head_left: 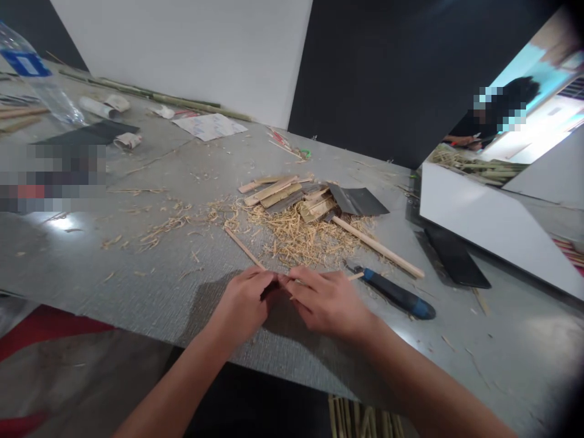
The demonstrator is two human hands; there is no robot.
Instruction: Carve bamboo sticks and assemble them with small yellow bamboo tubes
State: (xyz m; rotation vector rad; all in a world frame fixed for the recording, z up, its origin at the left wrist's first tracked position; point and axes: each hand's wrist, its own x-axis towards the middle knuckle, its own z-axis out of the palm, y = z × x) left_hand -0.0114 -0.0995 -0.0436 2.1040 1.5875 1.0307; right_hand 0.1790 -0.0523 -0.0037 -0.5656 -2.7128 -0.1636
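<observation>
- Our left hand (pixel 244 304) pinches a thin, straight, tan wooden strip (pixel 245 248), jutting beyond the fingertips.
- Our right hand (pixel 331 304), fingers curled, grips a slender, pale wooden piece (pixel 356 277), poking out to their right.

Stick (pixel 244 247) partly hidden by hands (pixel 326 301); bundle (pixel 345 420), perhaps bamboo, cut off at bottom.

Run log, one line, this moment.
left hand: pinching thin brown wooden stick | right hand: fingertips beside left's | beyond: pale curled wood shavings | right: blue-and-black handled tool
</observation>
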